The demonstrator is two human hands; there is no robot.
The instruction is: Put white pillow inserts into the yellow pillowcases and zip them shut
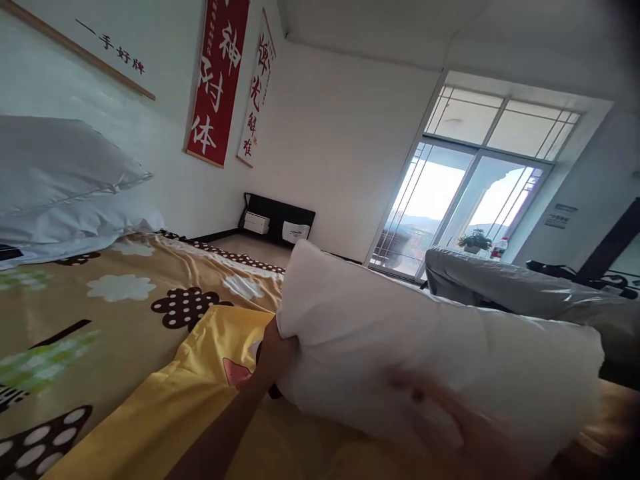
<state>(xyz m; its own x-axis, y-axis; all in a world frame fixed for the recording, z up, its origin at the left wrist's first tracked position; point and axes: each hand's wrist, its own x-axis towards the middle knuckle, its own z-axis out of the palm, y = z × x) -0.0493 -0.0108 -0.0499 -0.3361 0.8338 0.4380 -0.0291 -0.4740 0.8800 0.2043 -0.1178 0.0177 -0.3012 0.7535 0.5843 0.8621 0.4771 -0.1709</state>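
Observation:
A plump white pillow (440,353) stands on its long side in front of me, slightly tilted. At its left end is my left hand (281,350), gripping the pillow there, with the fingers mostly hidden by it. My right hand (450,413) lies against the near face of the pillow, smeared by motion, so its fingers cannot be made out well. Under and left of the pillow spreads a yellow cloth (165,393) with a pink print; part of it passes beneath my left forearm.
A tan patterned blanket (145,267) covers the bed. Stacked white pillows (65,167) lie at the far left. On the floor by the wall stands a black rack (280,210) with white boxes. A plastic-covered piece of furniture (505,287) is at right, before a window (480,153).

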